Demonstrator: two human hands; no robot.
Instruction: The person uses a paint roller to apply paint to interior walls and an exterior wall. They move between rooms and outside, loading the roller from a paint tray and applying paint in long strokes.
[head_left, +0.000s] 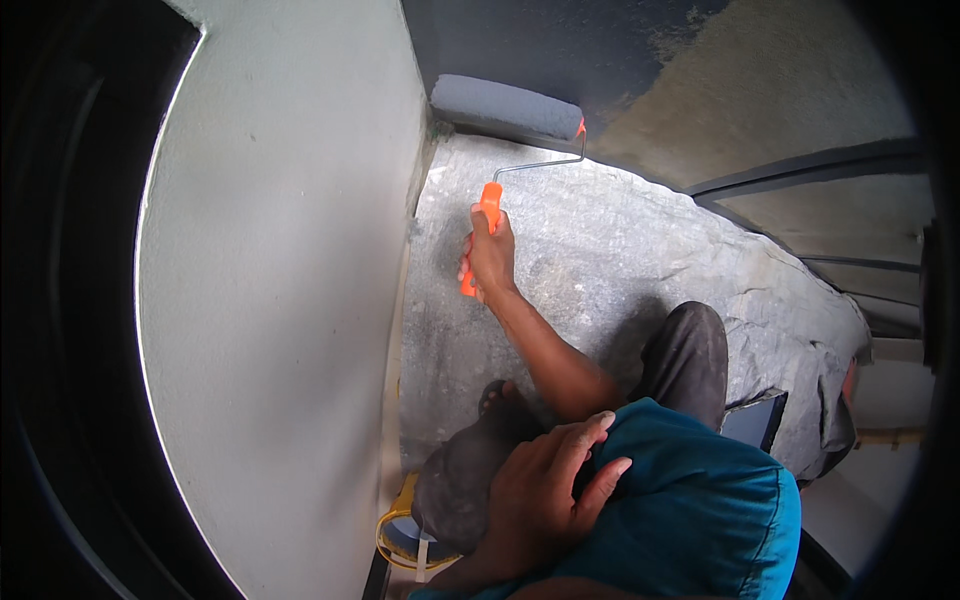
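Underfoot, a wrinkled gray sheet [620, 230] is spread; the corner is closed off at left by a pale wall [290, 250]. The roller [505, 108], gray-sleeved and orange-handled, is gripped by the right hand [492, 252] and positioned at the foot of the partly dark-coated wall [560, 50]. The left hand [540, 480] is rested loosely, fingers parted, beside teal cloth [700, 500]. A yellow-rimmed object [404, 496] is partly hidden by the knee [448, 485].

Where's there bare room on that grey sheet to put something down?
Right of the right hand, the grey sheet has a free patch between the paint roller and the raised knee. A narrower one lies between that hand and the pale wall. Lower left is crowded by a foot, the left leg and a yellow-rimmed thing.
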